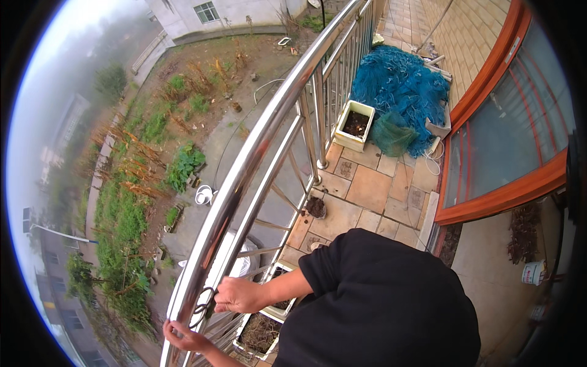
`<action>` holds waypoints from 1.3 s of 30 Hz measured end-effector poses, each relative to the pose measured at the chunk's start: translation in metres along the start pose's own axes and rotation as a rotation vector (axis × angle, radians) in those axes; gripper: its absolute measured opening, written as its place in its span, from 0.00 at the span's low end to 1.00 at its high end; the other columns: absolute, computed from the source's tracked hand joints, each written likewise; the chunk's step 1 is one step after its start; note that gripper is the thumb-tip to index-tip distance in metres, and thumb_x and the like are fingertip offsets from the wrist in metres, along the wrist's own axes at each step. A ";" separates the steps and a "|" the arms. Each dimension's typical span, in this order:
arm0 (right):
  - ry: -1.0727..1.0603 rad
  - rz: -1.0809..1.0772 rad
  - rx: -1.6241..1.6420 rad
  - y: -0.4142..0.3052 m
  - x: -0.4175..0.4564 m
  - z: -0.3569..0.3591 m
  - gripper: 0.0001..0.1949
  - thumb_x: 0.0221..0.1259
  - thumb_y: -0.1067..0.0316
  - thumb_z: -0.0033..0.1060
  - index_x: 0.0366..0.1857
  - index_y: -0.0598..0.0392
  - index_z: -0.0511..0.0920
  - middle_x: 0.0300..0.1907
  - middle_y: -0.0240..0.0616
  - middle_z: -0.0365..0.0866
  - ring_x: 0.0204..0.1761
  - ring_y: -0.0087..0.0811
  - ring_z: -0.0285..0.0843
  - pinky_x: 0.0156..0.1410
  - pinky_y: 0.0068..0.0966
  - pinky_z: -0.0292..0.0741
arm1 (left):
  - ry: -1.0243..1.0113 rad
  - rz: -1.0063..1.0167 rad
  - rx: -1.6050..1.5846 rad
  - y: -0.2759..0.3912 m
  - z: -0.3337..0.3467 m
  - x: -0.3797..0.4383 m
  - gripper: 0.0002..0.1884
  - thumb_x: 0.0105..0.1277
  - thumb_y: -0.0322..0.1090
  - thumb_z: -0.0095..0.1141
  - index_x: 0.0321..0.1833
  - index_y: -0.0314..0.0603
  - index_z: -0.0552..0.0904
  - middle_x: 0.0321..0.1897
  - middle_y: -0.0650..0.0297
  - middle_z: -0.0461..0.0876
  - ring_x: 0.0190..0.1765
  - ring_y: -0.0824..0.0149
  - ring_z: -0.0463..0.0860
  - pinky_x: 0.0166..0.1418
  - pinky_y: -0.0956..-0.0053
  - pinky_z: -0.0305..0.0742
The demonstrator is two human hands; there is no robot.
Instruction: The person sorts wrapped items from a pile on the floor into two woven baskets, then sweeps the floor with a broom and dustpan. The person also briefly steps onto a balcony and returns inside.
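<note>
A dark cord or wire (202,305) lies in loops against the shiny metal handrail (257,137), near the bottom of the view. My right hand (240,294) is closed beside these loops, its fingers on the cord at the inner side of the rail. Lower down, my left hand (185,338) touches the rail's outer side with bent fingers, next to the lower end of the loops. Whether something thin is between its fingertips cannot be told. A thin dark line runs along the rail's outer edge towards that hand.
Planters with soil (259,335) stand below my arms. A small pot of soil (316,207), a white planter (355,126), blue netting (399,87) and green netting (393,134) are on the tiled floor. An orange-framed glass door (504,114) is at right. Beyond the railing, the ground lies lower.
</note>
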State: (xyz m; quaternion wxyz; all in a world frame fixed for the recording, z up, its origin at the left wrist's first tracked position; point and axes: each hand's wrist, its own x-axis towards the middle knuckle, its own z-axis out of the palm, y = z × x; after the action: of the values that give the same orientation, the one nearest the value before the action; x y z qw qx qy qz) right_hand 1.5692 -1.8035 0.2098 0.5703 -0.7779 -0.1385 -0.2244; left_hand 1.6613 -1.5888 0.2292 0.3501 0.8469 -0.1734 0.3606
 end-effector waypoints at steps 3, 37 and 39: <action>-0.226 0.447 0.373 -0.008 -0.023 0.041 0.22 0.63 0.52 0.50 0.14 0.55 0.70 0.12 0.35 0.71 0.17 0.30 0.69 0.24 0.31 0.65 | -0.105 -0.040 -0.141 0.061 -0.016 -0.048 0.08 0.66 0.32 0.47 0.38 0.32 0.75 0.43 0.52 0.75 0.48 0.57 0.73 0.54 0.63 0.68; -0.440 0.943 0.822 -0.072 -0.066 0.064 0.10 0.57 0.65 0.60 0.35 0.60 0.76 0.26 0.33 0.77 0.27 0.20 0.74 0.30 0.17 0.69 | -0.232 -0.592 -0.145 0.072 -0.079 -0.174 0.08 0.51 0.30 0.57 0.35 0.39 0.81 0.30 0.57 0.80 0.36 0.59 0.78 0.42 0.67 0.71; -0.476 0.984 0.767 -0.063 -0.080 0.067 0.09 0.57 0.65 0.61 0.34 0.59 0.77 0.28 0.35 0.79 0.26 0.21 0.74 0.30 0.17 0.70 | -0.309 -0.676 -0.282 0.088 -0.088 -0.182 0.08 0.57 0.35 0.56 0.34 0.38 0.81 0.30 0.58 0.80 0.36 0.59 0.79 0.41 0.69 0.72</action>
State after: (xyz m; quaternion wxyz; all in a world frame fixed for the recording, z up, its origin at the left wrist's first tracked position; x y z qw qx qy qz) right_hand 1.4835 -1.7165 0.2049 0.7963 -0.5207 0.0405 0.3052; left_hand 1.4469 -1.5792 0.1806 0.5319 0.8441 0.0166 0.0659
